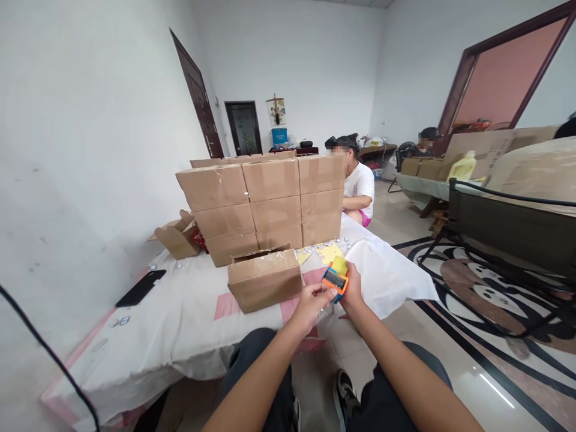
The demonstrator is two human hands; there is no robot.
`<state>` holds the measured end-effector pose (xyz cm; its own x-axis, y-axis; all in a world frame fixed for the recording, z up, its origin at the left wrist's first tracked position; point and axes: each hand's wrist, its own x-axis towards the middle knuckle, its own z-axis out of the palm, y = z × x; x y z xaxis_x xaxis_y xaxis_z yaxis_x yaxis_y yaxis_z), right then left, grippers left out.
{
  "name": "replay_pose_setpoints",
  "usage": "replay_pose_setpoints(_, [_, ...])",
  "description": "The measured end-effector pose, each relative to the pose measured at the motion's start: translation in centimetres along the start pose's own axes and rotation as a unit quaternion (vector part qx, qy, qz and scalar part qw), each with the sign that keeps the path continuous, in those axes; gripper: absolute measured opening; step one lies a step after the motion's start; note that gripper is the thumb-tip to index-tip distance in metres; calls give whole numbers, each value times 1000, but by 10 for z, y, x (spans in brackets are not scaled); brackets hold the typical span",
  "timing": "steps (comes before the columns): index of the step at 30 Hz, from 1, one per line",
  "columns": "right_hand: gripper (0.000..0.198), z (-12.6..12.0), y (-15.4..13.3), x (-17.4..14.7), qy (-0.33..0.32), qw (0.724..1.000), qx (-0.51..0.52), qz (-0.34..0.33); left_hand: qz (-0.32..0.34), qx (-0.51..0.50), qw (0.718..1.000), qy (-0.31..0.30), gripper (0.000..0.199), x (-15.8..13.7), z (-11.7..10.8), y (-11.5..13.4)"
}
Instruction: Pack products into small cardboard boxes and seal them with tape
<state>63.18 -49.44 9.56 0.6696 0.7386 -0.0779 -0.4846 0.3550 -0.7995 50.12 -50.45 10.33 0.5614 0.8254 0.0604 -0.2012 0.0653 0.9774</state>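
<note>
Over the near edge of the covered table, both of my hands are at a small orange-and-blue plastic item [335,280] with a dark panel on its face. My right hand [353,284] wraps round its right side. From the lower left, my left hand [314,305] pinches its bottom edge between thumb and fingers. A yellow piece [340,264] sticks up at the item's top, by the right fingers; whether it is joined to the item I cannot tell. Left of my hands stands a cardboard box [265,279], its top partly open.
Stacked cardboard boxes [274,207] rise behind the single box. At the left are an opened carton [177,237] and a flat black object [141,288]. A person in a white shirt [362,186] sits beyond the stack. A dark chair [508,240] stands right.
</note>
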Motion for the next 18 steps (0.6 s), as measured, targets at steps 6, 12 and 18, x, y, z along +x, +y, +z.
replay_pose_setpoints(6, [15,10,-3,-11,-26,996,45,68,38,-25,999,24,56,-3,3,5])
replay_pose_setpoints(12, [19,12,-3,-13,-61,993,56,84,66,-36,996,48,54,-6,7,8])
replay_pose_setpoints(18, [20,7,4,-12,-103,986,71,114,57,-35,997,48,56,-4,11,14])
